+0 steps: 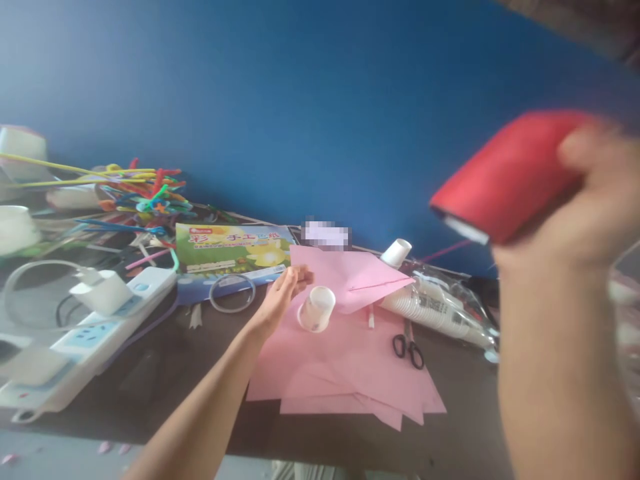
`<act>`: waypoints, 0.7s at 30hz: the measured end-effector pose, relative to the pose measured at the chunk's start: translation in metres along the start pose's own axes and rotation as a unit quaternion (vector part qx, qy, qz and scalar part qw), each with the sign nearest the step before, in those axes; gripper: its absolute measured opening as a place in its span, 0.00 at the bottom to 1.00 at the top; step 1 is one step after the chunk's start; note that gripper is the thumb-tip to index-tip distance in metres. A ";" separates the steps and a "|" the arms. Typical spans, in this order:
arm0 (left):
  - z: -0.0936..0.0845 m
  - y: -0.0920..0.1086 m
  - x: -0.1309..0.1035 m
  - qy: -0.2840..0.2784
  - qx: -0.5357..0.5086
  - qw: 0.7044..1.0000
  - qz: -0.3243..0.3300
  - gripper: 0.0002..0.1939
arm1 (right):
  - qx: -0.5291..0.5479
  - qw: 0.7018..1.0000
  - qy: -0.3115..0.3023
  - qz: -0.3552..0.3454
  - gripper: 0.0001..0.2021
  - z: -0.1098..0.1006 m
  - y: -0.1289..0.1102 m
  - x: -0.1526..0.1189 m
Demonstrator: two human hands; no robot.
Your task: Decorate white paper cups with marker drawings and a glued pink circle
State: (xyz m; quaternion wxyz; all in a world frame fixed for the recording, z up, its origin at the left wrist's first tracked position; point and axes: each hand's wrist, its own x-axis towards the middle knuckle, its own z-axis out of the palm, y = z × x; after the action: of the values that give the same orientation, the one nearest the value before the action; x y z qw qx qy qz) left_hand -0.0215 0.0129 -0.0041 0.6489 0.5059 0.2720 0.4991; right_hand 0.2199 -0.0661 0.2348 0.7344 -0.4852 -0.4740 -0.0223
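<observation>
Right hand [595, 167] raised, clamped on red wrapped object [515, 170]; left hand [290, 287] low, apart, beside paper cup [317, 310].

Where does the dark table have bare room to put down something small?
Two bare patches of table show: front left, between the power strip and pink sheets, though the left forearm passes over it; and front right, between the pink sheets, bagged cups and right forearm. Crowded: back left, with pipe cleaners, and centre, with a cup and scissors.
</observation>
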 end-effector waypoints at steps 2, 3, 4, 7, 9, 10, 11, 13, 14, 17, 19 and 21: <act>0.001 0.002 -0.002 0.003 0.014 1.000 -0.007 0.32 | 0.114 0.987 -0.010 0.117 0.05 0.000 0.008 -0.031; 0.001 0.005 -0.004 -0.004 0.025 1.000 -0.009 0.32 | 0.123 0.976 -0.007 0.178 0.10 -0.003 0.016 -0.048; 0.001 0.008 -0.006 -0.018 0.039 0.999 -0.011 0.32 | 0.120 0.967 -0.014 0.224 0.17 -0.006 0.026 -0.063; -0.001 0.021 -0.012 -0.093 0.093 0.991 -0.028 0.33 | 0.112 0.960 -0.037 0.255 0.24 -0.012 0.062 -0.101; -0.004 0.027 -0.014 -0.144 0.124 0.981 -0.040 0.36 | 0.078 0.969 -0.051 0.228 0.25 -0.012 0.086 -0.117; -0.006 0.028 -0.014 -0.166 0.137 0.976 -0.043 0.38 | 0.051 0.973 -0.056 0.218 0.26 -0.010 0.097 -0.123; -0.007 0.029 -0.013 -0.183 0.150 0.971 -0.045 0.40 | 0.027 0.975 -0.053 0.213 0.26 -0.008 0.106 -0.128; -0.009 0.028 -0.012 -0.209 0.179 0.960 -0.041 0.43 | -0.016 0.979 -0.043 0.197 0.26 -0.004 0.118 -0.137; -0.009 0.027 -0.012 -0.216 0.198 0.955 -0.034 0.44 | -0.040 0.981 -0.041 0.186 0.25 -0.002 0.122 -0.140; -0.005 0.025 -0.012 -0.217 0.267 0.939 -0.014 0.45 | -0.089 0.985 -0.062 0.138 0.24 0.006 0.125 -0.151; -0.001 0.025 -0.013 -0.214 0.302 0.929 -0.022 0.45 | -0.093 0.986 -0.086 0.109 0.23 0.012 0.124 -0.157; 0.001 0.025 -0.013 -0.202 0.317 0.926 -0.036 0.42 | -0.089 0.986 -0.106 0.096 0.23 0.018 0.125 -0.163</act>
State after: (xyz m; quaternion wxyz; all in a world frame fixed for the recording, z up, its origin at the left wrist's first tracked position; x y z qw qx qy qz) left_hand -0.0342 0.0000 0.0172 0.5131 0.7652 0.2976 0.2501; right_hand 0.1797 -0.0560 0.0327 0.6330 -0.5913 -0.4963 0.0577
